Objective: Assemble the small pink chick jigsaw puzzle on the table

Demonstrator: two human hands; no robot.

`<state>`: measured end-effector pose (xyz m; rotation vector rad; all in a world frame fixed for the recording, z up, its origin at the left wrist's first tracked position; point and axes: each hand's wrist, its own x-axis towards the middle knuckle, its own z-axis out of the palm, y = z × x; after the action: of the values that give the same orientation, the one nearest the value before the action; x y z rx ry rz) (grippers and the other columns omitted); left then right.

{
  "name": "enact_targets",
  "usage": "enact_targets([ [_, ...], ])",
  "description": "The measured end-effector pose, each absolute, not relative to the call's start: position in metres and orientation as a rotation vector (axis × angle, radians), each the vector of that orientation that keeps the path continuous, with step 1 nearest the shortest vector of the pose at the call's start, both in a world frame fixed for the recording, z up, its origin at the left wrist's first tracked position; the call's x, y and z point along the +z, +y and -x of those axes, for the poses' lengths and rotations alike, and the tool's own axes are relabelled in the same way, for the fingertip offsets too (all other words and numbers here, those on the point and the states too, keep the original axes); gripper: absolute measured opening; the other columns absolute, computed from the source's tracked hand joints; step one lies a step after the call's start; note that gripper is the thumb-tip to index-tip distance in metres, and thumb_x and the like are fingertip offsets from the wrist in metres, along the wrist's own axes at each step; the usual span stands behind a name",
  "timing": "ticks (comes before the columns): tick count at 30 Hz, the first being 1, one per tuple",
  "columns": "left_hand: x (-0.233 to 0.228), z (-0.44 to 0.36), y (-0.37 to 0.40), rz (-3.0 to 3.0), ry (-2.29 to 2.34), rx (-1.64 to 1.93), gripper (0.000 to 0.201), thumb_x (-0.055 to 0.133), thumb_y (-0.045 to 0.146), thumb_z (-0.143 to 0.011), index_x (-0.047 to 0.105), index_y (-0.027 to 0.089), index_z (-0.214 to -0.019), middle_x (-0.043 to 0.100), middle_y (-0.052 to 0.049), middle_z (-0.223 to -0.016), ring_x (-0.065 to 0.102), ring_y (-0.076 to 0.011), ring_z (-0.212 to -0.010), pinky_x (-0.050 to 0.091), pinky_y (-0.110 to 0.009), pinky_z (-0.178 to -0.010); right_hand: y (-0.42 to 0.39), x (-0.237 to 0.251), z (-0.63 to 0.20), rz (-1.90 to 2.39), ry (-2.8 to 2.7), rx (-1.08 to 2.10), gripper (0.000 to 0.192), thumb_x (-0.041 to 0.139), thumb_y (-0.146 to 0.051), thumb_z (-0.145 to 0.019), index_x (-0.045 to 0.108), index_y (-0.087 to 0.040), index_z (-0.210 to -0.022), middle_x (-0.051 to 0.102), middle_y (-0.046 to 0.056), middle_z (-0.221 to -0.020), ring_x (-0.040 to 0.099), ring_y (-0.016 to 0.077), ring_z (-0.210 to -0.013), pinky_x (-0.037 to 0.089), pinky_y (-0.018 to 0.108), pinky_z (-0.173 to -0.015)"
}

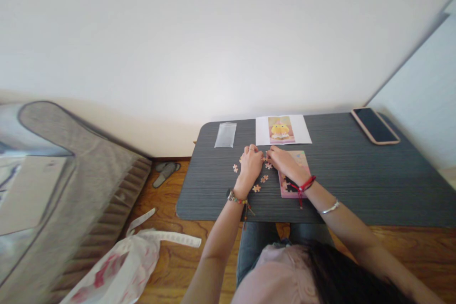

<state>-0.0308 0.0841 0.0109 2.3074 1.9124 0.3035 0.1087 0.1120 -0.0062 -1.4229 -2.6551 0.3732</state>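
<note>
Nearest item, as I read my feed: left hand and right hand meet fingertip to fingertip, apparently pinching one small pink jigsaw piece between them, though the grip itself is too small to confirm. Under the right wrist lies the pink rectangular puzzle board, partly filled I judge, with loose pink pieces beside the left hand unplaced. Beyond both: printed reference sheet, clear plastic bag, dark phone far right; nothing obstructs.

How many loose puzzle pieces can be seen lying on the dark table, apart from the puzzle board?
About 5: one left of the left hand, at; two below the hands; one between the hands; one at the left hand's far edge. The hands may hide more.
</note>
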Motion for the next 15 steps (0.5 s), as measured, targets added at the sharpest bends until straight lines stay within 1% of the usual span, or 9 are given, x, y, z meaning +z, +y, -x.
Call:
enact_targets([
  [4,0.008,0.031,0.086,-2.340,1.873,0.341,0.010,0.055,0.019,-0.081,0.064,0.016,-0.081,0.050,-0.009,-0.099,0.045,-0.0222,-0.096,0.043,-0.036,-0.084,0.111,0.000,-0.112,1.451,-2.703,0.332,0.025,0.036,-0.022,-0.093,0.058,-0.012,-0.094,0.058,0.014,-0.099,0.060,0.0171,-0.077,0.042,0.027,-0.069],
  [9,0.017,0.024,0.081,-2.420,1.736,0.464,0.010,0.058,0.022,-0.080,0.063,0.016,-0.086,0.050,-0.007,-0.097,0.045,-0.0210,-0.097,0.041,-0.034,-0.089,0.103,0.013,-0.138,1.372,-2.651,0.340,0.024,0.039,-0.028,-0.093,0.057,-0.014,-0.097,0.056,0.010,-0.101,0.061,0.0168,-0.077,0.043,0.027,-0.069],
  [12,0.022,0.008,0.075,-2.489,1.618,0.536,0.011,0.057,0.022,-0.082,0.061,0.015,-0.088,0.050,-0.007,-0.099,0.045,-0.0202,-0.098,0.039,-0.034,-0.092,0.094,0.018,-0.165,1.330,-2.592,0.311,0.023,0.041,-0.028,-0.092,0.058,-0.015,-0.097,0.056,0.009,-0.097,0.060,0.0173,-0.078,0.044,0.027,-0.069],
  [15,0.022,-0.012,0.072,-2.529,1.541,0.555,0.011,0.055,0.022,-0.083,0.060,0.015,-0.088,0.050,-0.007,-0.099,0.044,-0.0204,-0.098,0.040,-0.033,-0.091,0.086,0.014,-0.190,1.300,-2.550,0.301,0.021,0.041,-0.027,-0.091,0.059,-0.016,-0.095,0.056,0.007,-0.093,0.059,0.0171,-0.079,0.045,0.027,-0.071],
])
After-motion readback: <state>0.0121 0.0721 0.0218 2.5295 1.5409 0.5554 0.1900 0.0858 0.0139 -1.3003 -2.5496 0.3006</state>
